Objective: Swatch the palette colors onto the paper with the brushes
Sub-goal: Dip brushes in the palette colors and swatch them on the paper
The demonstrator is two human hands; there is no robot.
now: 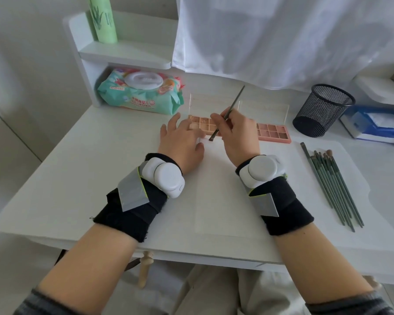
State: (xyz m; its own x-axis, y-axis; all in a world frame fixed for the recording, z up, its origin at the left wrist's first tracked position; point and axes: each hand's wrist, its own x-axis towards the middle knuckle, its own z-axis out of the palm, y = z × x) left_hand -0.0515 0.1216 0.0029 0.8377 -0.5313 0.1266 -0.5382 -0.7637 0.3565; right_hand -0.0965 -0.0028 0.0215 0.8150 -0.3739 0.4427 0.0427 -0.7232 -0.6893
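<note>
Paper (223,189) lies flat on the desk (77,178), near centre, between our two forearms. Just beyond its far edge we see two palettes: a peach one (203,125) partly under our hands, and a pink one (274,133) to its right, both with clear lids raised. Right hand (239,135) pinches a brush (225,117) between thumb and curled fingers; the bristle tip points down at the paper's far edge, just in front of the peach palette. Whether the tip touches the paper we cannot tell. Left hand (182,142) lies flat, fingers spread and straight, on the peach palette and the paper's far left corner. Spare brushes (332,185) lie in a row at right. Far right: mesh cup (323,110). Far left: wipes pack (141,92).
</note>
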